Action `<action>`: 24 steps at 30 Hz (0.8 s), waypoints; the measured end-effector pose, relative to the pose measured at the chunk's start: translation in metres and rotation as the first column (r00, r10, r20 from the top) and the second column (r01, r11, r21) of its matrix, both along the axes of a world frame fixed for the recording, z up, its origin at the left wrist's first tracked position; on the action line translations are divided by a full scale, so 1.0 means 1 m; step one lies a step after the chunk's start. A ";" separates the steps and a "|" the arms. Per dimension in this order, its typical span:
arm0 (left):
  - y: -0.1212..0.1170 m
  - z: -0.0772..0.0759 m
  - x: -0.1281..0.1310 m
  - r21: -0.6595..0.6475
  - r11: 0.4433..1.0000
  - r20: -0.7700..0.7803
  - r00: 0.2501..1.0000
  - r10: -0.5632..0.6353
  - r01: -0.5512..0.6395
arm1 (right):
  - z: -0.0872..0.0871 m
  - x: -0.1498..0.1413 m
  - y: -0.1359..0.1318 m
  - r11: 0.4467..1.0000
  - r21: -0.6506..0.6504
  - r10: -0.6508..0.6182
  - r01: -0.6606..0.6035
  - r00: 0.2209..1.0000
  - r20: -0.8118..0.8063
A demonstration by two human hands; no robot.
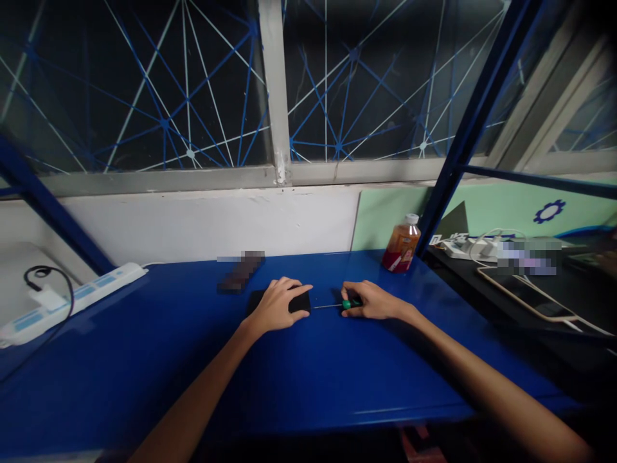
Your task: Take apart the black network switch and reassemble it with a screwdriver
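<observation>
1. Left hand (pixel 279 303): laid over the flat black box (pixel 301 303), thumb and forefinger spread wide toward its right end. Can't tell whether it grips the sides or only rests on top.
2. Right hand (pixel 371 300): narrow pinch, thumb and fingers closed on the green handle of the screwdriver (pixel 346 305).
3. Screwdriver lies about level, shaft pointing left. Tip sits just beside the box's right end; contact can't be confirmed at this size.
4. Box is on the blue counter (pixel 313 386), toward the back and about central, mostly covered by the left hand.
5. Step in hand, my read: box steadied by one hand, screwdriver lined up with its end by the other.
6. Next move, my judgement: calls for a firm left hand, a straight shaft and a small controlled motion from the right fingers. Sliding box or off-line tip would be the risk.
7. Around: dark slab (pixel 241 273) behind the left hand, blurred; bottle (pixel 402 245) behind the right; power strip (pixel 81 302) far left.
</observation>
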State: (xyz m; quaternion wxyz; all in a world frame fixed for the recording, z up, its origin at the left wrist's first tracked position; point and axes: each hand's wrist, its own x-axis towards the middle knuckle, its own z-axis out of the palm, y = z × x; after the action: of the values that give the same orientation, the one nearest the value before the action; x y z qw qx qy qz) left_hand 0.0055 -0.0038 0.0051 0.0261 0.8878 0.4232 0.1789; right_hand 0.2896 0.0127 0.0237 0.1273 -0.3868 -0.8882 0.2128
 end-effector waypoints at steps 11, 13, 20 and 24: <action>-0.001 0.002 0.002 0.018 0.999 -0.049 0.998 -0.045 0.046 | -0.003 0.007 0.007 0.997 0.056 0.044 -0.045 0.999 0.009; -0.001 0.003 0.003 0.011 0.999 -0.057 0.997 -0.048 0.049 | -0.003 0.005 0.006 0.998 0.069 0.015 -0.016 1.000 0.008; -0.003 0.004 0.004 -0.004 0.999 -0.049 0.998 -0.040 0.040 | 0.001 -0.001 -0.002 0.999 0.042 -0.009 0.008 1.000 0.012; -0.003 0.004 0.004 0.005 0.999 -0.053 0.998 -0.038 0.039 | 0.001 0.003 0.000 0.997 0.063 0.035 -0.035 0.999 -0.008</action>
State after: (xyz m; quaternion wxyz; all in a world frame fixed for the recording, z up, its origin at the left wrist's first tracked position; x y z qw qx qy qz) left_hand 0.0094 -0.0065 0.0089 0.0159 0.9003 0.4060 0.1560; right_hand 0.2927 0.0131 0.0249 0.1396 -0.3661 -0.9005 0.1885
